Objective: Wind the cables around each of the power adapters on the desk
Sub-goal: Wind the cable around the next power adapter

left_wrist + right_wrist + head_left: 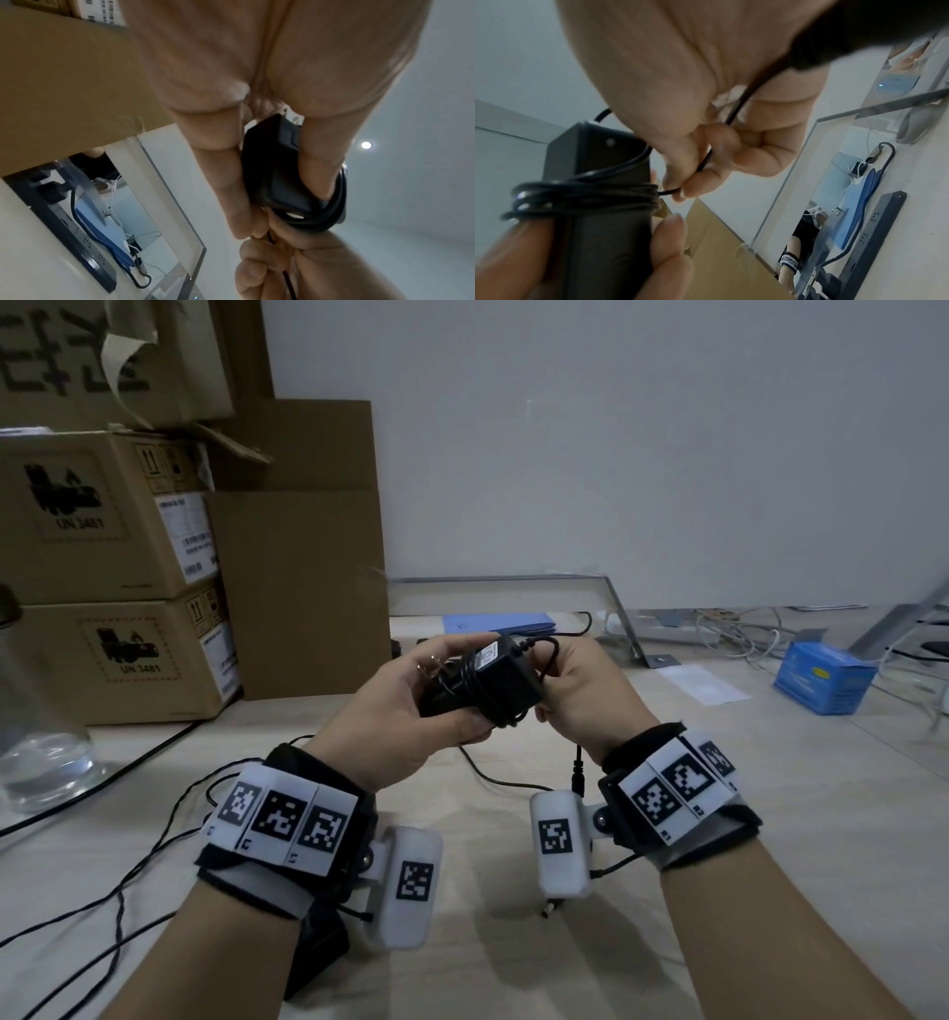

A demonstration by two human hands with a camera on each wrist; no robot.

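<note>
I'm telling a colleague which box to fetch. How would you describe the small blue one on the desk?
Start from the wooden desk and look to its far right side. The small blue cardboard box sits beside tangled white cables; the other boxes are brown.

- The left hand (405,706) is covering the near side of the black power adapter (493,680) in the head view; its label print is staying too small to read
- The cable (518,778) is running out of sight under the right hand (580,695); in the right wrist view the cable (741,101) is vanishing into shadow at one o'clock
- A second black block (321,952) is lying mostly hidden beneath the left wrist at seven o'clock
- The glass jar (36,742) is getting cut off by the nine o'clock edge
- The cardboard boxes (102,521) are running off at ten o'clock; their label text is blurring
</note>
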